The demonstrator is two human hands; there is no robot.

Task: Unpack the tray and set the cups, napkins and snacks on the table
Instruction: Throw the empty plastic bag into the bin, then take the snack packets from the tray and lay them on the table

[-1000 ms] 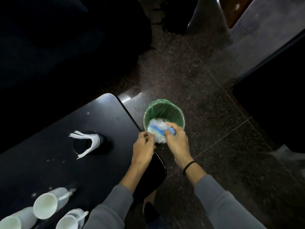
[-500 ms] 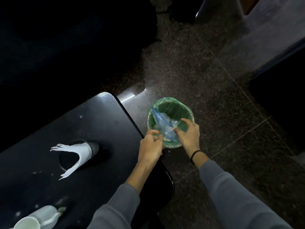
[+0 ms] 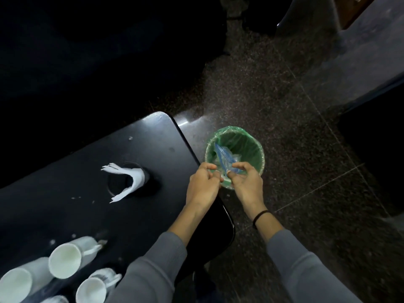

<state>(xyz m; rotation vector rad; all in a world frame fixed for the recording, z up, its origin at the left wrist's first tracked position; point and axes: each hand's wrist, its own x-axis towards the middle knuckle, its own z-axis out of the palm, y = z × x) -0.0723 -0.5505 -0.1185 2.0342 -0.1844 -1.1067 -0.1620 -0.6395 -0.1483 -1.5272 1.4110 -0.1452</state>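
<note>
Both of my hands are over a green-lined waste bin (image 3: 251, 147) on the floor beside the table corner. A clear and blue plastic wrapper (image 3: 223, 155) stands inside the bin. Its near end is pinched in the fingers of my right hand (image 3: 246, 184). My left hand (image 3: 202, 186) is curled shut right beside it at the bin's near rim, with nothing visible in it. Several white cups (image 3: 64, 260) stand on the black table (image 3: 153, 145) at the lower left. White napkins (image 3: 129, 182) fan out of a black round holder in the table's middle.
The table's rounded right edge runs just left of the bin. A dark chair seat (image 3: 220, 232) sits under my left forearm. Speckled dark stone floor spreads to the right. Dark furniture fills the far left and the right edge.
The crumpled wrapper that both hands held above the bin has gone down into it. My hands have drawn close together at the bin's near rim. The view has tipped so the cups show again.
</note>
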